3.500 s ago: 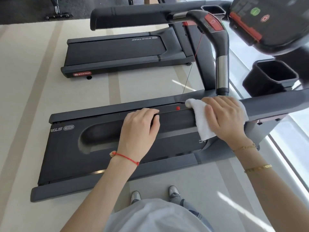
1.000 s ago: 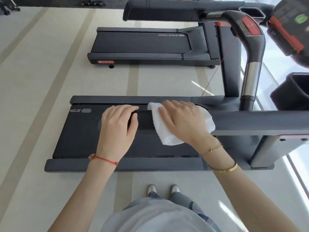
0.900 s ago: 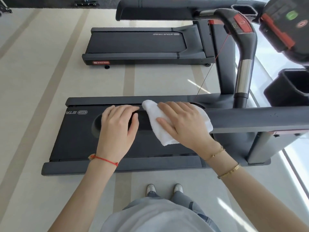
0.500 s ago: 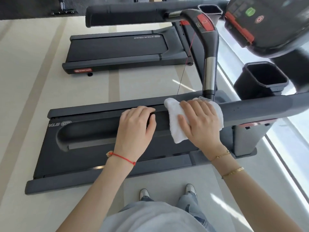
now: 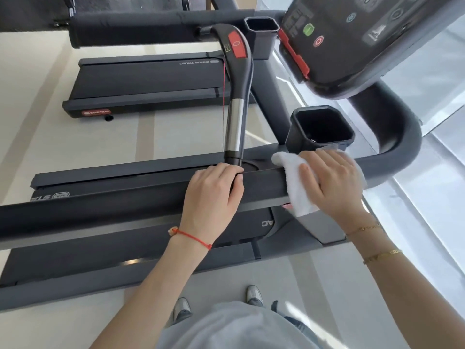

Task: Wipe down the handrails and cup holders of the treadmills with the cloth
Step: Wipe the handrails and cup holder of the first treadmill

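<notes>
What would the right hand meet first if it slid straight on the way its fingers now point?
Probably the steel-and-black grip post; right hand with cloth points up-left along the handrail. Depth unclear.

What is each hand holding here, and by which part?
The left hand grips the near handrail around its middle, fingers curled over the top. The right hand presses the white cloth onto the same rail, fingers spread over the cloth's middle.

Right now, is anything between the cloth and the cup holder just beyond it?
Nothing visible. The right hand presses the cloth on the handrail, directly below the cup holder, whose opening looks unobstructed.
</notes>
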Available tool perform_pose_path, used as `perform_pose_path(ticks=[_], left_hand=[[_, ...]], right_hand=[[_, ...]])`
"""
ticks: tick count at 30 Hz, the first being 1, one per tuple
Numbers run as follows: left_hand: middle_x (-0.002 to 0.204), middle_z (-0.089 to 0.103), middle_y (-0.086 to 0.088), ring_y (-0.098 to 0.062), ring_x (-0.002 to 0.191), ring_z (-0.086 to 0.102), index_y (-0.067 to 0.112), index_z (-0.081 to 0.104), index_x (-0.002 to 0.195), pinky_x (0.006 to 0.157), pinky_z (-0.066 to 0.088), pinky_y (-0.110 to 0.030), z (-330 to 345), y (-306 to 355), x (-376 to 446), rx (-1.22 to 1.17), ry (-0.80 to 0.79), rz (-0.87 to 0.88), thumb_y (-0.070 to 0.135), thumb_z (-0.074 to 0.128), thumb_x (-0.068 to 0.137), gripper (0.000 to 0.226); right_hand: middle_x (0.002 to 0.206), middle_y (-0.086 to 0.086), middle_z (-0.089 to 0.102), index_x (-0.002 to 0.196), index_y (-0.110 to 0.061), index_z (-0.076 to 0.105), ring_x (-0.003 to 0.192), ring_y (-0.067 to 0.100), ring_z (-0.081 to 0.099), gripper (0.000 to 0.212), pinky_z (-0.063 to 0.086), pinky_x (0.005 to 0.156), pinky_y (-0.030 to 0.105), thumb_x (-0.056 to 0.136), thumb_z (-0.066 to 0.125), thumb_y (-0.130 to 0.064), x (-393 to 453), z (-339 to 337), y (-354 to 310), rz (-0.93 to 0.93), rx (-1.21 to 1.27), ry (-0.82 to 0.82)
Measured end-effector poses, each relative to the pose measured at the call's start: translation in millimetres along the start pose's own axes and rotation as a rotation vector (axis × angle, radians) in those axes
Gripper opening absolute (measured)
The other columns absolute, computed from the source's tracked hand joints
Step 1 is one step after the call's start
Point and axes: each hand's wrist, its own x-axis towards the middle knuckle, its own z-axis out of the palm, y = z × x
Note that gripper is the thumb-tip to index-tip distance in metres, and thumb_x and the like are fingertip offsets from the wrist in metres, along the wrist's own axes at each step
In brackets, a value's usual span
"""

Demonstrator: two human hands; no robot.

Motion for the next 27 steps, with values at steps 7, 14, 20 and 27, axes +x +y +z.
perform_pose_path(ticks=[7, 14, 20, 27], left_hand=[[0.088, 0.07, 0.0, -0.02, 0.079, 0.064, 0.01, 0.069, 0.098, 0.081, 0.049, -0.035, 26.7, 31.7, 7.1, 0.038, 0.072, -0.069, 0.017, 0.051, 0.098, 0.019], [0.095, 0.071, 0.002, -0.02, 0.086, 0.065, 0.012, 0.07, 0.102, 0.089, 0.047, -0.039, 42.4, 56.1, 9.7, 0.082, 0.096, -0.099, 0.013, 0.051, 0.098, 0.02], [0.098, 0.072, 0.0, -0.02, 0.089, 0.066, 0.01, 0.071, 0.102, 0.095, 0.046, -0.038, 46.3, 60.0, 8.8, 0.107, 0.116, -0.127, 0.013, 0.054, 0.097, 0.018], [0.099, 0.073, 0.001, -0.02, 0.094, 0.067, 0.012, 0.072, 0.102, 0.098, 0.043, -0.041, 43.1, 55.9, 6.0, 0.15, 0.128, -0.113, 0.016, 0.055, 0.097, 0.018]], right_hand=[[0.091, 0.002, 0.067, 0.107, -0.011, 0.067, 0.079, 0.024, 0.059, 0.035, 0.046, 0.077, 0.035, 0.102, 0.04, -0.032, -0.7, 15.5, -23.5, -0.197, 0.097, -0.016], [0.116, 0.011, 0.063, 0.12, -0.006, 0.062, 0.109, 0.032, 0.059, 0.041, 0.043, 0.1, 0.043, 0.101, 0.04, -0.034, -30.0, 9.1, 45.1, -0.233, 0.066, 0.032], [0.117, 0.011, 0.063, 0.121, -0.005, 0.063, 0.112, 0.031, 0.057, 0.04, 0.039, 0.103, 0.039, 0.102, 0.039, -0.031, -31.3, 11.1, 60.1, -0.29, 0.153, 0.057], [0.109, 0.001, 0.066, 0.114, -0.012, 0.066, 0.098, 0.024, 0.06, 0.037, 0.044, 0.093, 0.036, 0.103, 0.035, -0.029, -21.1, 2.7, 39.7, -0.233, 0.167, 0.029]])
